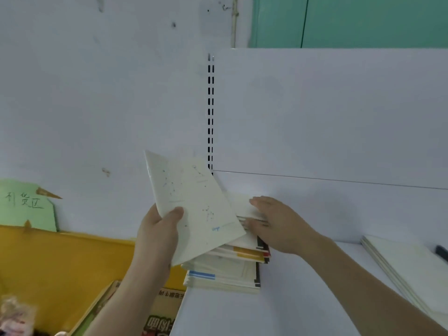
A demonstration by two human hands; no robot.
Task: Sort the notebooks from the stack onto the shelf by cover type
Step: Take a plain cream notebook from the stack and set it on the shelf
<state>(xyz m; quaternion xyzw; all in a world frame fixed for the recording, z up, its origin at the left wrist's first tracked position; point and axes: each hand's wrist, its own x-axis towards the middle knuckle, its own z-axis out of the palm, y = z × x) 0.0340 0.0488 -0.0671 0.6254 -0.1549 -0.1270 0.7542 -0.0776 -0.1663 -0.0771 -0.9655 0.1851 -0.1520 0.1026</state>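
My left hand (157, 235) grips a cream notebook (194, 207) with a faint constellation print, holding it tilted up above the stack. The stack of notebooks (225, 270) lies on the white shelf (303, 287) near its left end; yellow, blue and red bands show on its edges. With fingers straight, my right hand (276, 224) rests flat on the top of the stack, its thumb against the stack's right side. At the right edge of the shelf lies a second, low pile of cream notebooks (412, 267).
A slotted upright (210, 112) runs up the white back panel behind the stack. Left of the shelf stands a yellow bin (48, 263) with a green handwritten sign (26, 204), and a printed cardboard box (160, 314) below. A dark object (441, 253) lies on the right pile.
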